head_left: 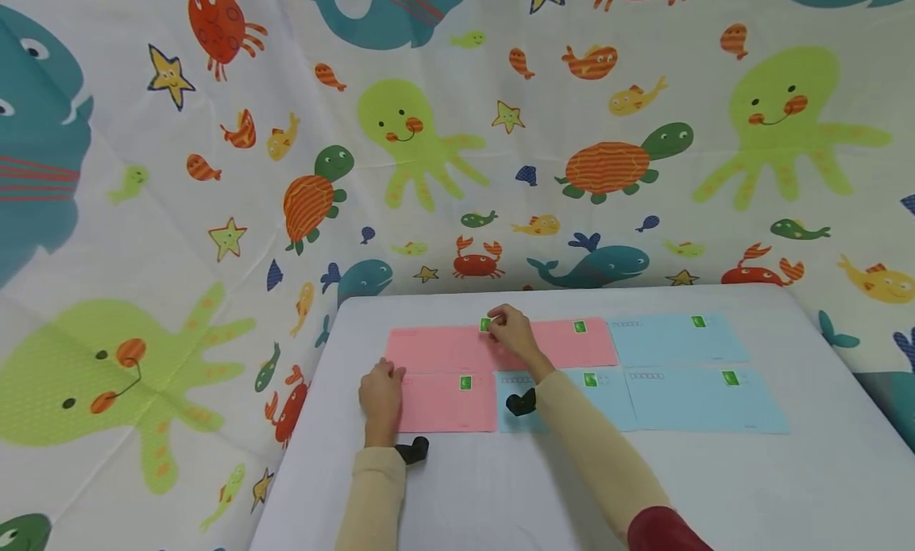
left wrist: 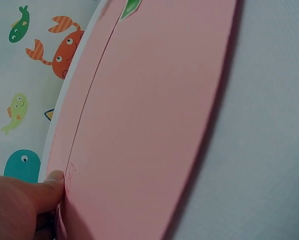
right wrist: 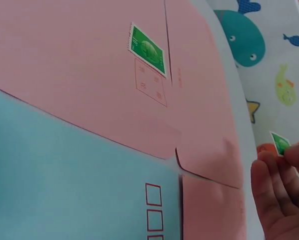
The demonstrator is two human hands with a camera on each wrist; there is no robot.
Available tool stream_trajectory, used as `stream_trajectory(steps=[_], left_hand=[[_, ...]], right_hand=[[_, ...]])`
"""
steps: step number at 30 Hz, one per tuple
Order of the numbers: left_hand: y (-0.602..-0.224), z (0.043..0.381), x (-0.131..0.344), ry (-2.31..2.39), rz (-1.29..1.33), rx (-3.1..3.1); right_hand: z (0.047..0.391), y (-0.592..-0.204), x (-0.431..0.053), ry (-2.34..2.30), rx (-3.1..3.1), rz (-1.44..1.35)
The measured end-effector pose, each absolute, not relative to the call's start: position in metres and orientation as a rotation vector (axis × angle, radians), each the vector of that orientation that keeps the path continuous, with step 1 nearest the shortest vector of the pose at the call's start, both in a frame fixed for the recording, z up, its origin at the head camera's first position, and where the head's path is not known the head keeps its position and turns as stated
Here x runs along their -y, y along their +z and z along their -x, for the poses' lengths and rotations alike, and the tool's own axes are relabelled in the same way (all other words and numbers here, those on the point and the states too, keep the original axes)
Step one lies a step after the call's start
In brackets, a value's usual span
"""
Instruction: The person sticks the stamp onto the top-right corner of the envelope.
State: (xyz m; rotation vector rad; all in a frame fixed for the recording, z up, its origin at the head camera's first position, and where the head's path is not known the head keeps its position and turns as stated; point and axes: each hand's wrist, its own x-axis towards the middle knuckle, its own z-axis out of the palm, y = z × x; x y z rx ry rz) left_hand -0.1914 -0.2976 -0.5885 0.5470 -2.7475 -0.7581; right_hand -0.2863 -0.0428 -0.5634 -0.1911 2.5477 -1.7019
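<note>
My right hand [head_left: 511, 334] pinches a small green postage stamp [right wrist: 281, 144] between thumb and fingers, over the upper left pink envelope [head_left: 432, 348] near its top right corner. At the left end of the lower pink envelope [head_left: 436, 408], my left hand [head_left: 381, 396] grips the edge. Its thumb [left wrist: 54, 181] lies by the seam where the upper and lower pink envelopes meet; its other fingers are mostly hidden. The lower pink envelope bears a green stamp [head_left: 465, 383]. Another stamp [head_left: 580, 326] sits on the second upper pink envelope [head_left: 557, 348].
Three blue envelopes, one at the upper right [head_left: 672, 344], one at the lower middle [head_left: 608, 400] and one at the lower right [head_left: 700, 404], each carry a green stamp. All lie in two rows on a white table [head_left: 472, 495]. A sea-animal curtain [head_left: 443, 225] hangs behind and left.
</note>
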Motion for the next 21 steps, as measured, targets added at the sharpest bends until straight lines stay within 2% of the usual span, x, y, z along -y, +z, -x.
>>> stream_trajectory(steps=[21], left_hand=[[-0.587,0.191,0.3,-0.776,-0.518,2.733]], right_hand=[[0.289,-0.573,0.081,-1.394,-2.684,0.207]])
